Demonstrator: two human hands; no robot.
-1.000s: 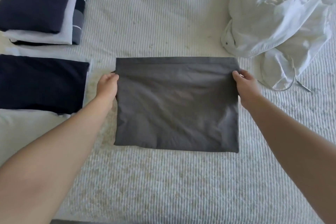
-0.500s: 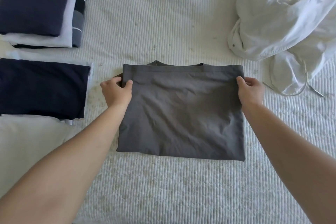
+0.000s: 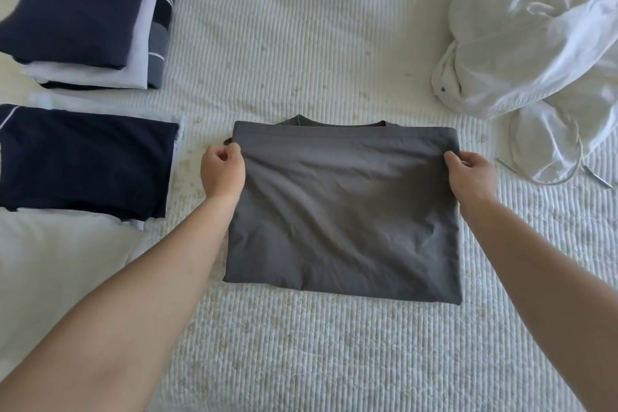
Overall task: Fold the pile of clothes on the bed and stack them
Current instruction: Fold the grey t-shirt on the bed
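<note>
- Bed (image 3: 334, 361): white ribbed cover runs from the near edge to the far; both forearms reach forward over it.
- Grey shirt (image 3: 341, 211): folded to a rectangle, flat on the bed at centre; collar edge shows past the far fold.
- Left hand (image 3: 222, 172): fingers curled, pinching the shirt's left edge near the far corner.
- Right hand (image 3: 470, 172): thumb and fingers pinching the shirt's right edge near the far corner; both hands roughly level.
- Navy folded garment (image 3: 87, 160): flat on the bed left of the shirt, apart from it; lies over something white.
- Folded stack (image 3: 83, 10): far left; navy piece on top, white below, a striped piece at its right side.
- White crumpled garment (image 3: 535, 43): far right, unfolded; drawcord trailing on the bed; well apart from the shirt.
</note>
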